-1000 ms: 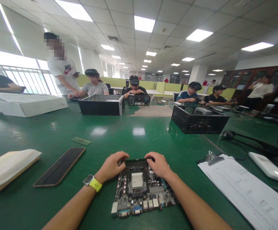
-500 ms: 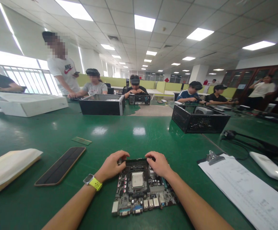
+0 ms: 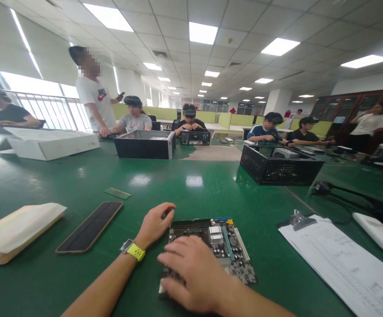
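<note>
Motherboard (image 3: 230,251), one: lying flat on the green worktop (image 3: 194,200), directly before the person. Room: green surface is running from the board's far edge up to the black computer case (image 3: 277,169), which is standing well apart. To the right, more green is separating the board's edge from the clipboard (image 3: 299,220); to the left, the smartphone (image 3: 90,228) and the thin green circuit strip (image 3: 118,193) are lying beyond the left hand (image 3: 174,210). Near edge: mostly hiding behind the right hand (image 3: 191,268) and forearm.

Appearance: dark board, showing black slots along the far edge, silvery heatsink, one blue slot, pale slots toward the right edge, white connector at the near left corner.

Left hand: curving half open by the far left corner, gripping nothing visible; contact cannot be told. Right hand: blurring, spreading its fingers palm-down over the left part; contact likewise cannot be told.
</note>
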A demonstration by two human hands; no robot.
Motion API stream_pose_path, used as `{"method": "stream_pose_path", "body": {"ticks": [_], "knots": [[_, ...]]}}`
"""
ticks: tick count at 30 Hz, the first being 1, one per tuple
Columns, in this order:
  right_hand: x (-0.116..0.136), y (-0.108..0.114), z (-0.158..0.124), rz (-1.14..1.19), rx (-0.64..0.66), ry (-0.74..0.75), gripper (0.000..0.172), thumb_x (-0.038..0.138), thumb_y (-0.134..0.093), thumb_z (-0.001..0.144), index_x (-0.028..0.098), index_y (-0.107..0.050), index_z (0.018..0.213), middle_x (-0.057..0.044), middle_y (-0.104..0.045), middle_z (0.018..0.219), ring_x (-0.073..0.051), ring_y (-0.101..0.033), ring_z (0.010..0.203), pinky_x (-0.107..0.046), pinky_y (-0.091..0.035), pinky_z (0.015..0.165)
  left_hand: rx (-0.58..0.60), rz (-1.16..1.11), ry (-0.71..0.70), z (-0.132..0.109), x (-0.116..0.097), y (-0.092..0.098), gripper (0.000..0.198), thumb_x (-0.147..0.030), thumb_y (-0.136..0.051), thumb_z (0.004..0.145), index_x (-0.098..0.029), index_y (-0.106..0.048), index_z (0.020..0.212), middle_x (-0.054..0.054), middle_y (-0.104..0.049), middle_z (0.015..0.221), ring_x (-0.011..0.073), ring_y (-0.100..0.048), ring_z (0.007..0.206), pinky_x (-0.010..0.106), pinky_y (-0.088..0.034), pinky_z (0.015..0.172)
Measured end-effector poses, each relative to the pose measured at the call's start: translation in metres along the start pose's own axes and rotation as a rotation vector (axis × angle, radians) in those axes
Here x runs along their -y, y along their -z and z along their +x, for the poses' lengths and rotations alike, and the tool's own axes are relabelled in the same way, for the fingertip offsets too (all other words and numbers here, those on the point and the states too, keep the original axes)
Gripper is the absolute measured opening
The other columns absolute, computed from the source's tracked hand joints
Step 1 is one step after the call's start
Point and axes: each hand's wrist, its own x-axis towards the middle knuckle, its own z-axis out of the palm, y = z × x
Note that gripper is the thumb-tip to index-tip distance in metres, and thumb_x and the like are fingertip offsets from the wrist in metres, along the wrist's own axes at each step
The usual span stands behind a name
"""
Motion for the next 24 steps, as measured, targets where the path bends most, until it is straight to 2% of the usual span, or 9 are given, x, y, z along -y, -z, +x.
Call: {"method": "stream_pose_path", "body": {"ticks": [2,5,7,10,13,16,19,21,24], "knots": [[0.009,-0.019,-0.002,-0.052,0.106,0.119,0.036,0.049,-0.048,0.085,0.024,-0.055,0.109,-0.002,-0.063,0.110,-0.022,-0.049,0.105,-0.036,-0.037,0.088,-0.009,0.016,0.010,0.000,-0.001,0.001,0.022,-0.032,-0.045,0.087,-0.020,-0.061,0.096,0.001,-0.066,0.084,0.0150,-0.061,0.075,0.024,-0.047,0.069],[0.007,-0.041,-0.004,-0.132,0.187,0.181,0.029,0.047,-0.045,0.086,0.021,-0.058,0.088,-0.001,-0.066,0.091,-0.021,-0.051,0.097,-0.035,-0.038,0.083,-0.025,0.045,0.025,0.000,-0.001,0.001,0.021,-0.031,-0.046,0.086,-0.020,-0.061,0.094,0.000,-0.066,0.080,0.0149,-0.061,0.072,0.023,-0.046,0.066],[0.003,-0.045,-0.006,-0.135,0.201,0.189,0.026,0.045,-0.047,0.085,0.021,-0.057,0.082,0.000,-0.066,0.085,-0.020,-0.051,0.095,-0.034,-0.038,0.082,-0.032,0.055,0.036,0.000,0.000,0.001,0.021,-0.030,-0.046,0.085,-0.021,-0.062,0.094,0.000,-0.066,0.078,0.0149,-0.061,0.070,0.023,-0.046,0.065],[-0.007,-0.035,-0.007,-0.078,0.185,0.136,0.020,0.040,-0.050,0.084,0.022,-0.058,0.081,0.001,-0.067,0.086,-0.018,-0.052,0.095,-0.033,-0.037,0.085,-0.034,0.055,0.040,-0.001,0.000,0.001,0.021,-0.030,-0.045,0.084,-0.021,-0.062,0.094,0.000,-0.066,0.077,0.0148,-0.061,0.069,0.022,-0.046,0.064],[-0.035,-0.013,-0.009,-0.023,0.135,-0.025,0.015,0.029,-0.049,0.084,0.023,-0.062,0.082,0.001,-0.068,0.094,-0.017,-0.053,0.100,-0.032,-0.034,0.091,-0.012,0.047,0.026,-0.002,0.000,0.001,0.021,-0.030,-0.045,0.084,-0.021,-0.062,0.094,0.000,-0.066,0.078,0.0147,-0.060,0.069,0.023,-0.046,0.065],[-0.086,0.007,-0.016,-0.070,0.047,-0.280,0.017,0.023,-0.049,0.082,0.026,-0.066,0.084,0.000,-0.066,0.108,-0.020,-0.051,0.110,-0.037,-0.031,0.097,0.005,0.044,0.023,-0.002,0.000,0.001,0.021,-0.030,-0.045,0.085,-0.021,-0.062,0.094,0.000,-0.065,0.077,0.0148,-0.060,0.069,0.024,-0.046,0.065],[-0.140,0.022,-0.031,-0.200,-0.103,-0.579,0.028,0.023,-0.051,0.080,0.024,-0.063,0.105,-0.005,-0.058,0.122,-0.022,-0.047,0.115,-0.040,-0.029,0.099,0.009,0.047,0.020,-0.002,0.000,0.000,0.021,-0.030,-0.046,0.085,-0.021,-0.062,0.094,0.000,-0.065,0.076,0.0144,-0.059,0.067,0.024,-0.046,0.064],[-0.166,0.028,-0.042,-0.297,-0.195,-0.767,0.034,0.026,-0.051,0.080,0.021,-0.059,0.113,-0.009,-0.058,0.120,-0.024,-0.048,0.112,-0.040,-0.031,0.096,0.016,0.047,0.021,-0.002,0.000,0.000,0.021,-0.030,-0.046,0.085,-0.021,-0.062,0.094,0.000,-0.065,0.075,0.0141,-0.059,0.065,0.024,-0.045,0.063],[-0.185,0.031,-0.054,-0.407,-0.244,-0.956,0.029,0.034,-0.052,0.081,0.019,-0.062,0.103,-0.010,-0.059,0.111,-0.027,-0.050,0.103,-0.039,-0.035,0.087,0.026,0.046,0.027,-0.001,0.000,0.000,0.021,-0.029,-0.046,0.084,-0.021,-0.062,0.095,0.000,-0.065,0.074,0.0140,-0.058,0.064,0.023,-0.045,0.062]]}}
